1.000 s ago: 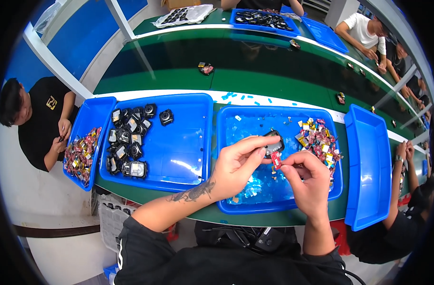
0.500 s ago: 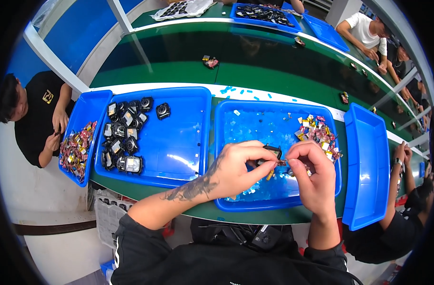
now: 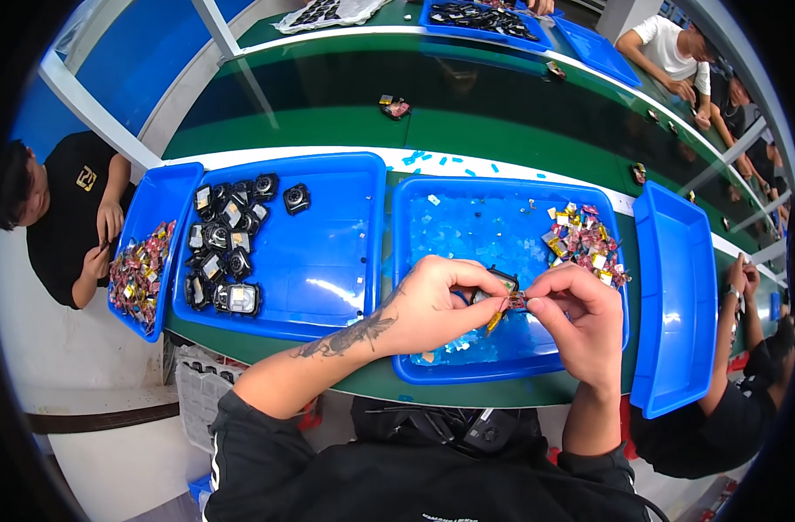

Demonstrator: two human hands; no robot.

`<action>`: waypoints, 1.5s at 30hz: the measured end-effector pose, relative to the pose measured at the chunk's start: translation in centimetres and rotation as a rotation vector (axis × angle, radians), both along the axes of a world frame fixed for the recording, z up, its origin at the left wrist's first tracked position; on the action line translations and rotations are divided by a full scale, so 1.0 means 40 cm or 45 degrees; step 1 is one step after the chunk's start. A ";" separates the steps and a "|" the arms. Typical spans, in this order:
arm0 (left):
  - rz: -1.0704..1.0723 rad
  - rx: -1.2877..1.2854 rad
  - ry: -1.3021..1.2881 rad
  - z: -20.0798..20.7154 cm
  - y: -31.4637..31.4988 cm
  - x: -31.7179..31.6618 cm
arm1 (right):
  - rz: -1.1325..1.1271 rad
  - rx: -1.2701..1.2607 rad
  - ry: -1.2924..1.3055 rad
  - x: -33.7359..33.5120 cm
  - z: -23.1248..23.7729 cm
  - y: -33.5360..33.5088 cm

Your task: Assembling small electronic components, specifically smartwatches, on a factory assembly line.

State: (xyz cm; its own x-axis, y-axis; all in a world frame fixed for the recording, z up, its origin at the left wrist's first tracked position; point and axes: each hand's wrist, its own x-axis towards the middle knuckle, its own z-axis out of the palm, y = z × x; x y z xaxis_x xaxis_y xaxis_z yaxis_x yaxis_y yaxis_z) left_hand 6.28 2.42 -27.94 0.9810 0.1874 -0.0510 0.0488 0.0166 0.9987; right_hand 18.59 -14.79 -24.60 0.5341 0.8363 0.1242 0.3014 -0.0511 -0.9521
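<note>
Over the middle blue tray (image 3: 510,376), my two hands meet at a small black housing (image 3: 505,278), mostly hidden behind the fingers. My left hand (image 3: 436,304) is closed around the housing, thumb and index finger together at its near side. Between the fingertips of both hands shows a small pinkish circuit piece (image 3: 516,301), pinched by my right hand (image 3: 582,326). A yellow flex strip (image 3: 494,324) hangs below my left fingertips. In the tray's far right corner lies a heap of pink and yellow circuit pieces (image 3: 586,242). Bluish film scraps (image 3: 441,239) cover its bottom.
A left blue tray (image 3: 328,252) holds several black housings (image 3: 214,235). Beyond it, a narrow tray (image 3: 173,187) contains more circuit pieces. Another blue tray (image 3: 674,304) stands at right. A green belt (image 3: 328,113) carries scattered parts behind. Co-workers sit left, right and across.
The pinkish piece shows more plainly between my fingertips. My right hand has shifted slightly, fingers still pinched. Parts on the green belt have moved a little to the right.
</note>
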 end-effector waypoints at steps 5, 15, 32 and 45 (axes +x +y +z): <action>0.072 0.172 -0.085 0.003 -0.017 0.001 | -0.129 -0.091 0.124 0.003 -0.026 0.022; 0.203 0.153 -0.060 0.001 -0.012 0.001 | -0.175 0.161 0.425 -0.023 -0.062 0.027; 0.242 0.403 -0.343 0.010 -0.028 -0.014 | -0.378 0.419 0.422 -0.067 -0.054 0.041; 0.256 -0.129 -0.401 0.007 -0.043 -0.005 | -0.508 0.371 -0.092 -0.080 -0.085 0.068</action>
State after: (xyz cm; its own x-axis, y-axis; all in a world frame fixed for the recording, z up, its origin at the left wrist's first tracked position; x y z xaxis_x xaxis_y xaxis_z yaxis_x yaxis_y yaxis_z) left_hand 6.10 0.69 -27.64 0.8957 0.3871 0.2186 -0.2742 0.0938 0.9571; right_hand 15.38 -12.08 -28.01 0.7870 0.4933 0.3705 0.3780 0.0891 -0.9215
